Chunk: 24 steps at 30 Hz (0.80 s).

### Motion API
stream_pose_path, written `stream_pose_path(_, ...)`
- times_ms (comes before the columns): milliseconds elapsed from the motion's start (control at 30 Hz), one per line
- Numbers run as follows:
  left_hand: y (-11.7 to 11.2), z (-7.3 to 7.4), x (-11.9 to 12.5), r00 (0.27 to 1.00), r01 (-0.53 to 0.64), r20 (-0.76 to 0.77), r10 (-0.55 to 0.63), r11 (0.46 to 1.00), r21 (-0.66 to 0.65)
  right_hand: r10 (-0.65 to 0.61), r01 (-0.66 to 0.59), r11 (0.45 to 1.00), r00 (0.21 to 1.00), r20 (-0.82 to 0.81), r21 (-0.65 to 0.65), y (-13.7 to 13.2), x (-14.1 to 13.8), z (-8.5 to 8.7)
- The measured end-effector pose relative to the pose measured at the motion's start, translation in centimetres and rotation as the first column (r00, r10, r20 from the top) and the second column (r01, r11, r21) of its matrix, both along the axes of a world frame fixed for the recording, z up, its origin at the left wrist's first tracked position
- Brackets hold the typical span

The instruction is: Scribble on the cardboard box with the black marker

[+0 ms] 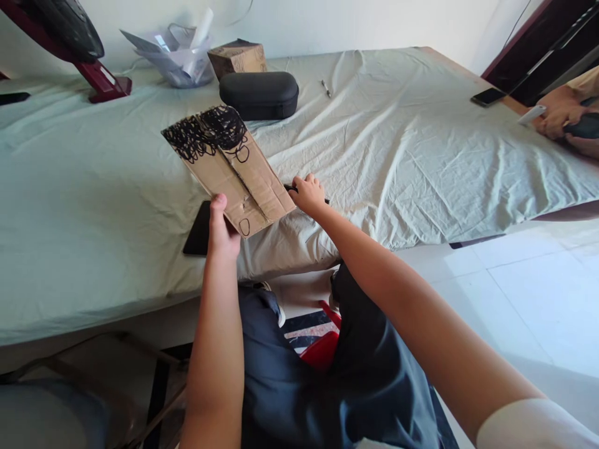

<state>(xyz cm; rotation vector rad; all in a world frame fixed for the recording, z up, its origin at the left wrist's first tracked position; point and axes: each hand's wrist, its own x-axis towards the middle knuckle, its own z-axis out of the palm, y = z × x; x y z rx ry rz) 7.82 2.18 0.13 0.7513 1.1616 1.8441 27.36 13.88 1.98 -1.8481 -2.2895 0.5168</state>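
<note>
My left hand (221,227) grips the near edge of a flat cardboard box (229,178), thumb on the upper face, and holds it tilted over the table edge. Dense black scribbles cover the box's far end, and two small ovals are drawn on the brown surface. To the right of the box, low over the cloth, my right hand (309,193) has its fingers closed around a black marker (289,188), whose ends stick out on both sides. A flat black object (199,231), perhaps a phone or tablet, lies partly behind my left hand.
Along the back of the cloth-covered table (93,206) stand a black case (259,95), a cardboard carton (238,57) and a clear plastic basket (187,62). A pen (326,88) lies beyond. At the right are a phone (488,96) and another person's hands (561,112).
</note>
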Motion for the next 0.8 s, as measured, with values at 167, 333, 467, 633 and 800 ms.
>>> stream_pose_path(167, -0.2, 0.3, 0.1, 0.997, -0.075, -0.018, 0.074, 0.997, -0.03, 0.021, -0.021, 0.999, 1.0, 0.008, 0.046, 0.7, 0.1, -1.0)
stream_pose_path(333, -0.1, 0.1, -0.2, 0.995, -0.013, -0.103, 0.009, 0.999, -0.039, 0.039, -0.039, 0.996, 0.999, -0.005, 0.08, 1.3, 0.4, -1.3)
stream_pose_path(467, -0.1, 0.3, -0.1, 0.997, -0.035, -0.071, 0.033, 0.999, -0.029, 0.053, -0.047, 0.996, 0.995, -0.081, 0.069, 1.5, 0.2, -1.0)
stream_pose_path(633, -0.4, 0.9, 0.4, 0.999, -0.039, -0.018, 0.038, 0.998, -0.042, 0.084, -0.075, 0.995, 0.986, -0.144, 0.069, 1.3, 0.2, -0.7)
stream_pose_path(800, -0.6, 1.3, 0.8, 0.997, -0.077, -0.006, 0.077, 0.994, -0.071, 0.012, 0.002, 0.997, 0.984, -0.178, 0.08, 1.4, 0.2, -0.3)
